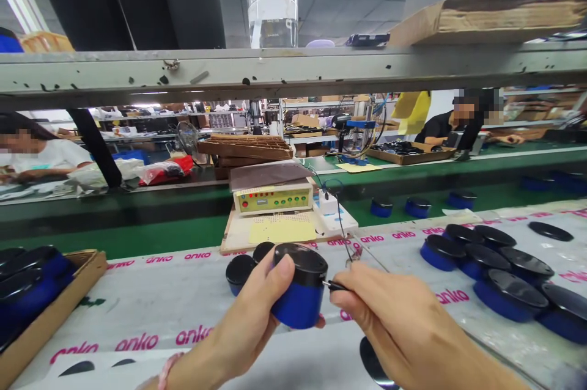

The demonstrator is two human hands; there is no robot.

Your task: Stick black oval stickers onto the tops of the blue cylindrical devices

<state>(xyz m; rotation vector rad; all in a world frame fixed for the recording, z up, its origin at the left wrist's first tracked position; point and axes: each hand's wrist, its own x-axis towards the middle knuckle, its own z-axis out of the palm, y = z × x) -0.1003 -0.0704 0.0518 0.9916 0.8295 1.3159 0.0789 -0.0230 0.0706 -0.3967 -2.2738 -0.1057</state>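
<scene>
On the left, a cardboard tray (pixel 68 292) holds blue units with black tops (pixel 32 283); whether they are finished or waiting, I cannot tell. Toward the middle, a pair of similar units (pixel 239 272) stands on the printed sheet (pixel 151 298), and in front of them the blue canister (pixel 298 301) in work is held up, slightly tilted, above the sheet and before the control box (pixel 273 199). Its black top is on, and the bare tip of a black plug (pixel 338 286) meets or nearly meets its right side; since metal shows, I judge this step begun but not complete. To the right, a cluster of capped units (pixel 511 292) sits on the sheet, their status likewise unclear. As for the hands, the left hand (pixel 257 307) is curled around the canister, thumb near its upper rim, fingers behind; the right hand (pixel 394 310) is closed, pinching the plug between thumb and forefinger
</scene>
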